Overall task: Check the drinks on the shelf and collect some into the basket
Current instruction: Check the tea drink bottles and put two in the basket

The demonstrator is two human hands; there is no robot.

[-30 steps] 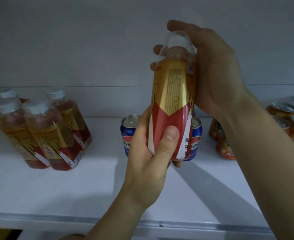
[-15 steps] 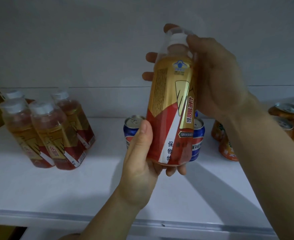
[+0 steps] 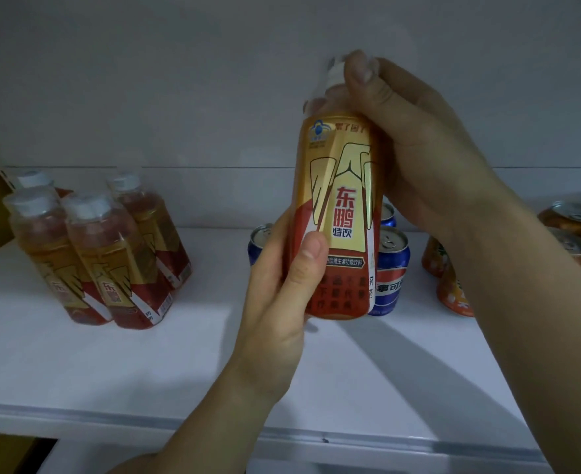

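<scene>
Both hands on one bottle [image 3: 338,213], held upright in the air above the white shelf [image 3: 179,364], clear of the shelf surface. Left hand [image 3: 282,295] grips the lower red part of the bottle: thumb pressed across the front of the label, fingers wrapped round the far side and mostly hidden. Right hand [image 3: 415,145] grips the top: thumb over the white cap [image 3: 333,75], palm against the gold shoulder of the bottle, fingers behind it and out of sight. Label faces the camera, gold above, red below, big red characters down the middle. Directly behind the bottle, between the two hands, blue cans [image 3: 390,268] stand on the shelf; one shows just beside the left hand's knuckles, two more peek out on the right-hand side of the bottle, further ones may be hidden. Well off to the outer side of the left hand, a cluster of four matching bottles [image 3: 101,254] stands on the shelf, white caps on, packed touching each other. Beyond the right wrist, orange cans [image 3: 453,289] stand on the shelf, partly covered by the right forearm. Basket not in view.
</scene>
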